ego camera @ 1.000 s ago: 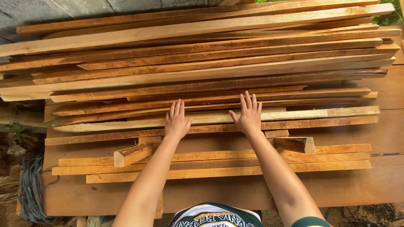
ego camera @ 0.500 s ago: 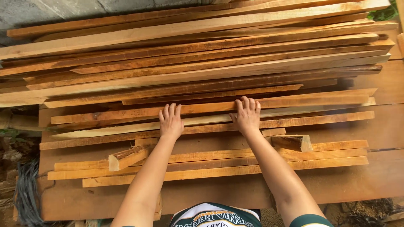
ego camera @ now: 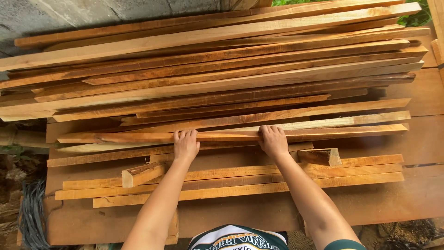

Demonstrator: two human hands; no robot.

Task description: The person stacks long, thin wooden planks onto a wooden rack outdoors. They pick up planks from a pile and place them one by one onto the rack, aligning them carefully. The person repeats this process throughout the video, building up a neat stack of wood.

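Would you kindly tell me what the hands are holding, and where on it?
Both hands, left and right, grip one long wooden slat near its middle, fingers curled over its far edge.

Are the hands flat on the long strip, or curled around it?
Curled: left hand and right hand both hook their fingers over the far edge of the wooden strip, which lies flat on the stack.

grey concrete wall (ego camera: 115, 11), green foliage (ego camera: 411, 18), daylight

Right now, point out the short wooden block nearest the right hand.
Head view, right of centre: the short wooden block lies on the long slats, just right of the right hand.
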